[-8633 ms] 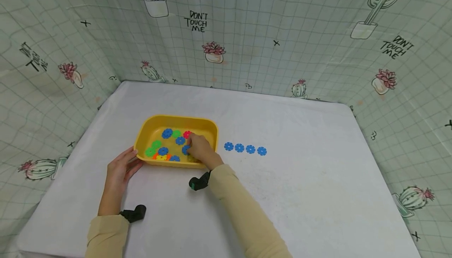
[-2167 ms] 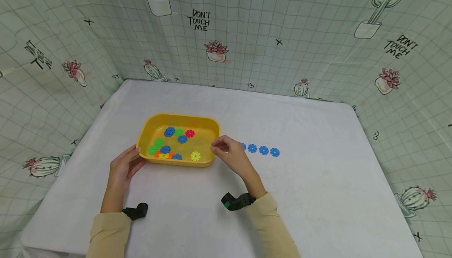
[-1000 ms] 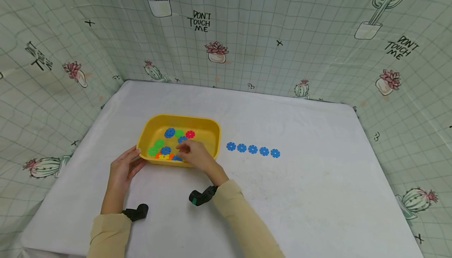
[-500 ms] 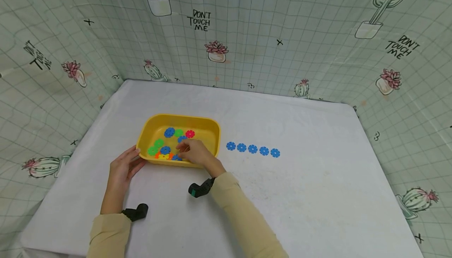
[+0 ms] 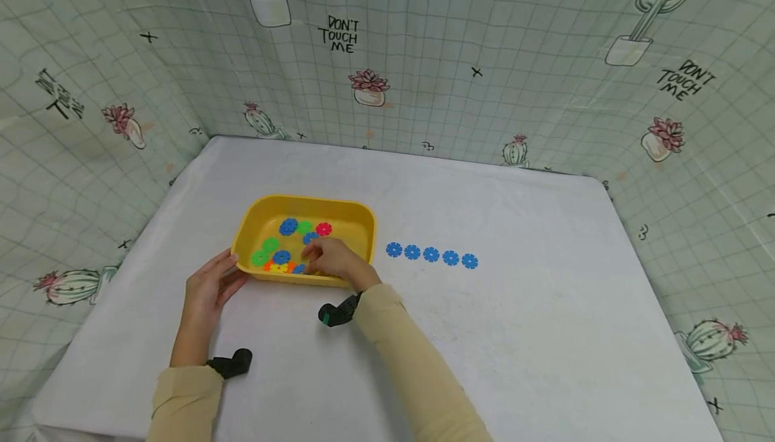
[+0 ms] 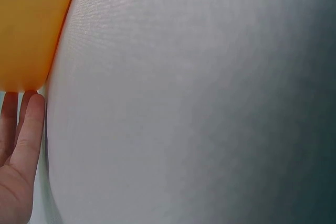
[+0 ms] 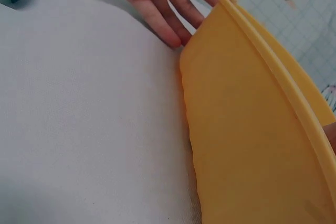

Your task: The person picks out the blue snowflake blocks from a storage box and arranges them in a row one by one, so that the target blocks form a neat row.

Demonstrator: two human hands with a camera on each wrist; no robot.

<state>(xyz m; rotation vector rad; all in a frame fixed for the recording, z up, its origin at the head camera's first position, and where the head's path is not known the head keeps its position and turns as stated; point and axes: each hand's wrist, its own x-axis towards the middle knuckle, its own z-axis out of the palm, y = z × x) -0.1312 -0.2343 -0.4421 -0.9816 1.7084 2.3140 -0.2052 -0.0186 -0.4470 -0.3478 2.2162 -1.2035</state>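
Note:
In the head view, a yellow plastic tray (image 5: 363, 240) holds snowflake-shaped plastic discs in blue, green, red, yellow and orange. My left hand (image 5: 206, 290) holds its near-left corner, thumb at the rim and the other fingers stretched along the outer wall; the right wrist view shows this grip from the side. My right hand (image 5: 333, 258) reaches over the near rim into the tray, fingers bent down. Its fingertips are right at a blue disc (image 5: 299, 269) by the near wall; whether they pinch it I cannot tell. The right wrist view hides those fingertips behind the tray wall.
Right of the tray, several blue discs (image 5: 431, 254) lie in a straight row on the white tablecloth (image 5: 514, 334). A patterned curtain (image 5: 424, 38) surrounds the table at the back and sides. Each wrist wears a black camera (image 5: 233, 364).
Another blue disc now lies at the row's left end. My right hand has gone from beside the row back into the tray and lowered to the near blue disc. The left hand stays put.

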